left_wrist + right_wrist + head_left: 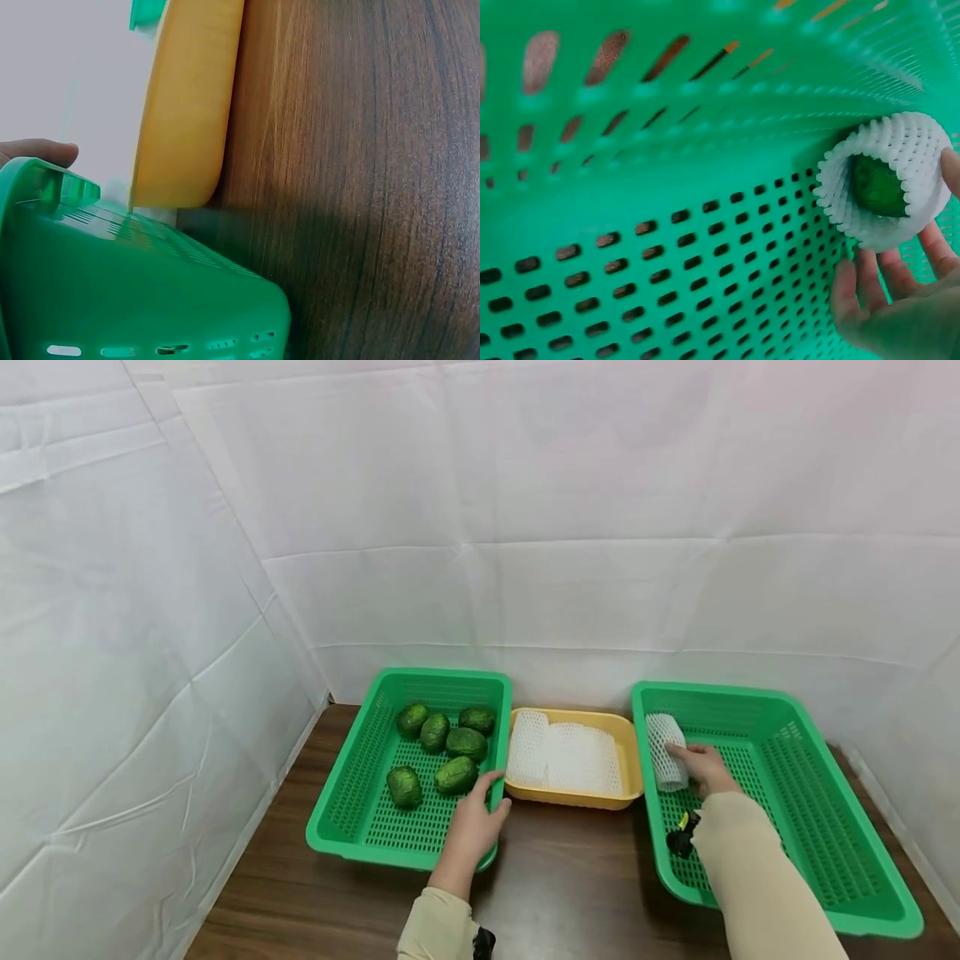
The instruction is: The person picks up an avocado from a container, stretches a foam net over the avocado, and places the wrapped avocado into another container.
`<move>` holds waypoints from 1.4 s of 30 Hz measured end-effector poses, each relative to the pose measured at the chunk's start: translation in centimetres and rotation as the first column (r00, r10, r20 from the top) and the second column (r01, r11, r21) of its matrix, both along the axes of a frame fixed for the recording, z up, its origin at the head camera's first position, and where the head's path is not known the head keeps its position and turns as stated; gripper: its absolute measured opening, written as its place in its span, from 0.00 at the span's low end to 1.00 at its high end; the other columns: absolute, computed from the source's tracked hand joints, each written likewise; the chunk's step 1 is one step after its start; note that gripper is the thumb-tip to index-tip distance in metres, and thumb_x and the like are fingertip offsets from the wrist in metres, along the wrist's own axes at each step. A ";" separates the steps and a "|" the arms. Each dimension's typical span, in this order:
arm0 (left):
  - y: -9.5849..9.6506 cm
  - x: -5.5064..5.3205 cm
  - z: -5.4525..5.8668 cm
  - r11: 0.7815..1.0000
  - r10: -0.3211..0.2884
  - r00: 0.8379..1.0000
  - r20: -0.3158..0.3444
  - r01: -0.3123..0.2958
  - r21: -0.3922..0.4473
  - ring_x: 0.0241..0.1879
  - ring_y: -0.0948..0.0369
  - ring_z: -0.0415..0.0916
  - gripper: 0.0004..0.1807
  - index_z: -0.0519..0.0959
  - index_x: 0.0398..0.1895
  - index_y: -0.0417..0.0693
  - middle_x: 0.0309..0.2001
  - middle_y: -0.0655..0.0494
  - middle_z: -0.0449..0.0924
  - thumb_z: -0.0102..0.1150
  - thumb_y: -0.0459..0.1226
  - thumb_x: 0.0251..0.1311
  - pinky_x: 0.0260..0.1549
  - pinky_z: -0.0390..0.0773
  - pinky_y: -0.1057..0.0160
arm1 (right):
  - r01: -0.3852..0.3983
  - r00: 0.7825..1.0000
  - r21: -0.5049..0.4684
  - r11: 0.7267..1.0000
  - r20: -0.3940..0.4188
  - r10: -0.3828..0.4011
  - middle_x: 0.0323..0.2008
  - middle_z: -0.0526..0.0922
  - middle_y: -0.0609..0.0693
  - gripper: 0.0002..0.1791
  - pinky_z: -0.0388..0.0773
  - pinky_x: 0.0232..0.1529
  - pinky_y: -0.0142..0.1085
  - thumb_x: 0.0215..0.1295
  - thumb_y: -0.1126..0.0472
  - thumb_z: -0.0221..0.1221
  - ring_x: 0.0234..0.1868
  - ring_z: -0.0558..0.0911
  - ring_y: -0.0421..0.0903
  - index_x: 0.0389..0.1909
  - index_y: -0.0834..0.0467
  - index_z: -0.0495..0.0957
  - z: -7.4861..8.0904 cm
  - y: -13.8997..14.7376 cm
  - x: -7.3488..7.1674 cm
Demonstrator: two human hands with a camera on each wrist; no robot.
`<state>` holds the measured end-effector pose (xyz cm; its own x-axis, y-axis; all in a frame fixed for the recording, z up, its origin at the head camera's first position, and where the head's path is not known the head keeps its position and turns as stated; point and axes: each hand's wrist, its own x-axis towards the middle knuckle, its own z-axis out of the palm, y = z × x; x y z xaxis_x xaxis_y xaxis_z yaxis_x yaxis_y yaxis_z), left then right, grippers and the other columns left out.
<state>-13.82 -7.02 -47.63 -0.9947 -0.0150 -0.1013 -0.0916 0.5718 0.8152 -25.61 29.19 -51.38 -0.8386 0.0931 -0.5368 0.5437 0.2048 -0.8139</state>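
Note:
My right hand [708, 768] is inside the right green basket [877, 923], at its left wall. It holds a white foam net sleeve [662, 739] with thumb and fingers on opposite sides. Through the sleeve's open end in the right wrist view, a dark green fruit [877, 186] shows inside. My left hand [474, 831] is at the right rim of the left green basket [367, 852], thumb and forefinger spread, with nothing in its grasp. Several wrinkled green fruits [466, 744] lie in that basket, the nearest just beyond the left fingers.
Between the baskets stands a yellow tray [628, 760] with several flat white foam nets [581, 758]. All three containers stand on a dark brown wooden table [570, 860]. White cloth [585, 593] hangs close behind them and on both sides.

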 end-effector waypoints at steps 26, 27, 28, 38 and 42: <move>-0.4 0.0 -0.1 0.999 0.005 1.000 0.027 -0.006 0.049 0.10 0.62 0.53 0.25 0.65 0.65 0.56 0.31 0.45 0.79 0.55 0.42 0.64 0.13 0.63 0.61 | -0.005 0.988 -0.207 0.978 -0.151 -0.027 0.69 0.16 0.55 0.44 0.36 0.66 0.55 0.69 0.41 0.41 0.68 0.23 0.56 0.71 0.55 0.26 8.4 -3.7 4.6; -0.5 0.1 -0.1 0.999 0.004 1.000 0.029 -0.005 0.050 0.10 0.62 0.53 0.26 0.65 0.65 0.56 0.33 0.44 0.79 0.55 0.42 0.64 0.13 0.63 0.60 | 0.008 0.984 -0.214 0.977 -0.175 -0.046 0.69 0.18 0.54 0.43 0.36 0.66 0.55 0.70 0.42 0.41 0.68 0.24 0.56 0.72 0.55 0.27 8.9 -4.2 5.6; -0.5 0.2 -0.1 0.999 0.003 0.999 0.035 -0.004 0.053 0.10 0.62 0.53 0.26 0.65 0.65 0.56 0.33 0.43 0.79 0.55 0.42 0.64 0.13 0.63 0.61 | 0.013 0.980 -0.203 0.979 -0.190 -0.052 0.70 0.19 0.55 0.43 0.36 0.65 0.56 0.70 0.42 0.41 0.69 0.26 0.57 0.72 0.54 0.27 9.2 -4.7 6.6; 0.0 -0.1 0.6 1.000 -0.025 0.999 0.048 0.025 -0.004 0.15 0.61 0.63 0.27 0.63 0.65 0.55 0.41 0.39 0.78 0.55 0.43 0.63 0.16 0.64 0.61 | -0.110 0.971 0.185 0.977 -0.190 0.145 0.68 0.46 0.69 0.42 0.60 0.58 0.57 0.66 0.51 0.55 0.64 0.56 0.66 0.72 0.62 0.44 4.9 -7.6 12.5; 0.0 -0.6 1.2 0.994 -0.072 0.995 0.064 0.077 -0.075 0.22 0.59 0.70 0.28 0.61 0.66 0.53 0.51 0.43 0.74 0.55 0.44 0.63 0.21 0.67 0.58 | -0.093 0.964 0.211 0.973 -0.226 0.141 0.67 0.51 0.68 0.40 0.66 0.52 0.54 0.64 0.57 0.56 0.62 0.60 0.65 0.71 0.63 0.46 3.9 -7.9 12.4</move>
